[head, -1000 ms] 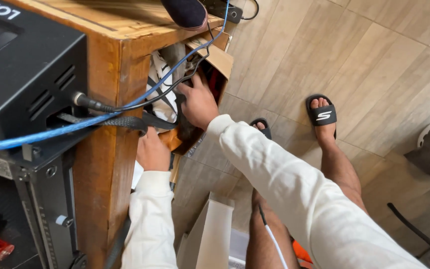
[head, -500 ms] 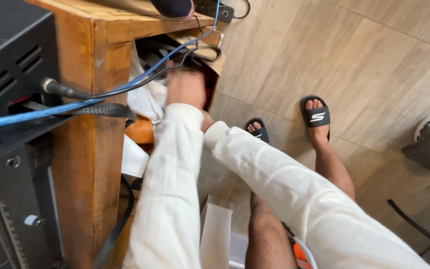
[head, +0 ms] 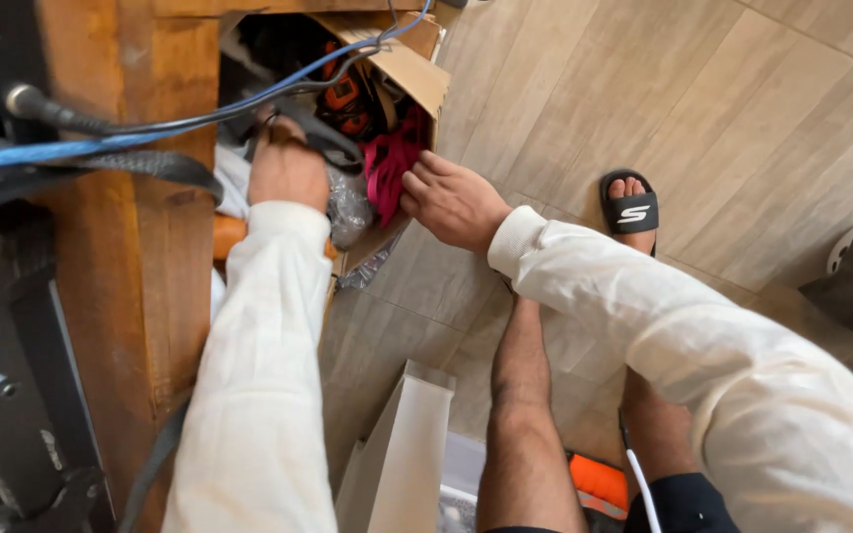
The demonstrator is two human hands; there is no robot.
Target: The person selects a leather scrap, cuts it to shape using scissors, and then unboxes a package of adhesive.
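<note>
Head view shows the left hand (head: 288, 170) clenched around a dark strap (head: 333, 146) above the cardboard box (head: 409, 69), right hand (head: 454, 202) loose, fingertips touching soft pink fabric (head: 387, 168), likely light, best pinched at an edge.

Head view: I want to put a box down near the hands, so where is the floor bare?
Bare beige wood-look floor tiles stretch right of the open cardboard box, beyond the black slide sandal. The box is crowded with a pink cloth; left hand reaches among cables, right hand at its edge.
</note>
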